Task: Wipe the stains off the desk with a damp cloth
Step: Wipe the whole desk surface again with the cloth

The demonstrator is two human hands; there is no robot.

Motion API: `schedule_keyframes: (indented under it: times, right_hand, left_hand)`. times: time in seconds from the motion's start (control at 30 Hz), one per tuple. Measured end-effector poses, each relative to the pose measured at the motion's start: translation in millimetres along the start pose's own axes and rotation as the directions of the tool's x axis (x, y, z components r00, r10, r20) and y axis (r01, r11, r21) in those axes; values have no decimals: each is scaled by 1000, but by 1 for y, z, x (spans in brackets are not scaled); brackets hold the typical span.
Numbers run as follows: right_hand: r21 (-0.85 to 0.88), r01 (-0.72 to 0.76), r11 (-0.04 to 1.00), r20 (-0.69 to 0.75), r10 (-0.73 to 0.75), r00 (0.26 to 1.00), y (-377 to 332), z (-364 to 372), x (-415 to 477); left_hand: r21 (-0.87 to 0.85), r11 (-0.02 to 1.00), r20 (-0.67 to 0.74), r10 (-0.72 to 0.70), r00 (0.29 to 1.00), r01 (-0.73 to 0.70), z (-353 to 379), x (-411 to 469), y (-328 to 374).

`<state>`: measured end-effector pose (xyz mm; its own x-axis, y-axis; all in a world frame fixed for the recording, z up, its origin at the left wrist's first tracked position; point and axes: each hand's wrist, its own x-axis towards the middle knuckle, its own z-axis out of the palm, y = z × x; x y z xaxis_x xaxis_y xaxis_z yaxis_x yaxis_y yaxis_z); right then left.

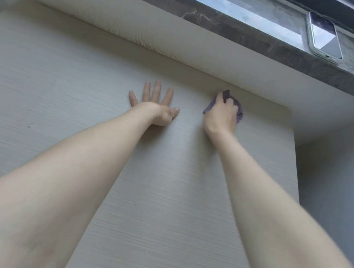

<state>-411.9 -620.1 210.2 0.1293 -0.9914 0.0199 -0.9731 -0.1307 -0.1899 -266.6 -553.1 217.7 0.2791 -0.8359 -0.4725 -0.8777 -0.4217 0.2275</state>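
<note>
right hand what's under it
A bunched purple cloth, gripped by the right hand and lying on the desk. The desk patch beneath it is covered, so any stain there cannot be seen.

Forearms (87, 166) are bare, as are the left hand (153, 107) and right hand (221, 117); visible fingernails are short.

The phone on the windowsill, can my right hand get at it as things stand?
Probably, with a stretch: nothing lies between the right hand and the phone, though that hand grips the purple cloth and the sill sits beyond the desk.
</note>
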Motion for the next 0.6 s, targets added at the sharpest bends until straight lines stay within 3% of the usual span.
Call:
schedule_keyframes:
  times: [0.03, 0.1, 0.2, 0.27, 0.37, 0.4, 0.43, 0.57, 0.6]
  right_hand:
    - [43, -17, 999, -34, 18, 999, -10, 5, -7]
    - [64, 88, 994, -81, -83, 993, -16, 14, -19]
    - [16, 267, 963, -16, -267, 964, 12, 13, -10]
    - [1, 182, 983, 21, -182, 983, 25, 9, 7]
    - [57, -106, 993, 5, 106, 994, 2, 12, 18]
    - [71, -138, 988, -3, 138, 990, -11, 14, 18]
    - [71, -102, 992, -24, 104, 994, -19, 17, 17]
    - [91, 318, 944, 20, -321, 947, -3, 23, 30]
    - [125, 325, 937, 43, -332, 942, 7, 22, 38]
  left_hand:
    - [2, 1000, 0, -2, 1000, 2, 1, 1, 0]
    - [6, 1000, -3, -2, 1000, 2, 2, 2, 2]
    - [10, 1000, -13, -2, 1000, 2, 2, 1, 1]
    - [6, 1000, -16, 5, 1000, -5, 1, 2, 1]
    - [10, 1000, -13, 9, 1000, -9, 1, 3, 0]
    - [10, 1000, -8, 6, 1000, -6, 1, 3, 0]
    - [11, 1000, -6, 3, 1000, -3, 1, 4, 0]
    - [10, 1000, -13, -3, 1000, 3, 2, 5, 1]
    - [11, 1000, -12, -4, 1000, 4, 2, 4, 1]
